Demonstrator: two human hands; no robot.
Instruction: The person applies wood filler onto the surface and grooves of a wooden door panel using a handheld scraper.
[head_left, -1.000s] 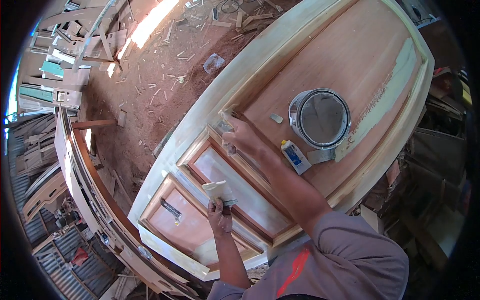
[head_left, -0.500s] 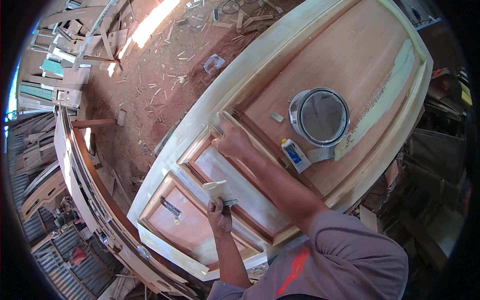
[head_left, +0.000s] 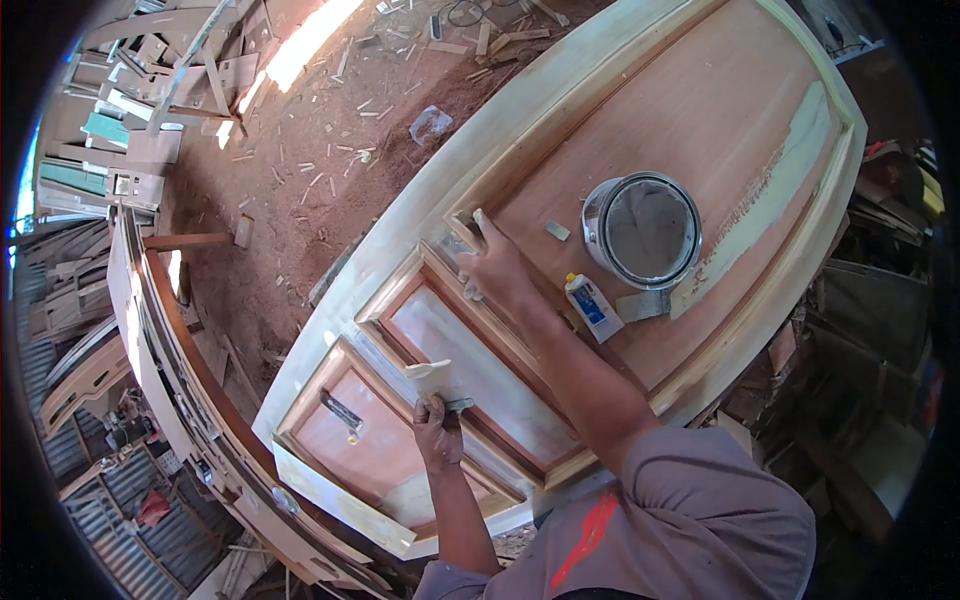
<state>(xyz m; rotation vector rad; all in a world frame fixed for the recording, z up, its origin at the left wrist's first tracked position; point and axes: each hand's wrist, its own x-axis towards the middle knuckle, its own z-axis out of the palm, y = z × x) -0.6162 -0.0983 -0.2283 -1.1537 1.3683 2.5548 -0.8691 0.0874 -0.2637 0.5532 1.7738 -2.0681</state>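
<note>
A large wooden panel (head_left: pixel 400 230) with raised frames lies under both hands. My left hand (head_left: pixel 438 437) is closed on a flat scraper (head_left: pixel 432 378) that carries pale filler. Farther up, my right hand (head_left: pixel 492 262) touches the corner of a raised frame, one finger stretched along the wood; whether it holds anything is hidden. An open can (head_left: pixel 648 230) of grey material stands on the upper panel section. Beside it lie a white bottle (head_left: pixel 592 308) with a yellow cap and a small flat piece (head_left: pixel 557 231). A dark-handled tool (head_left: pixel 342 415) rests on the lowest section.
Curved wooden pieces (head_left: pixel 185 370) stand on edge at the left. Wood scraps and a clear plastic piece (head_left: pixel 430 125) litter the dirt floor (head_left: pixel 330 180). Stacked boards (head_left: pixel 850 300) lie at the right, and corrugated sheets (head_left: pixel 150 520) at the lower left.
My right hand moved down-left along the frame corner, then back up and to the right. My left hand stays nearly still with the scraper.
</note>
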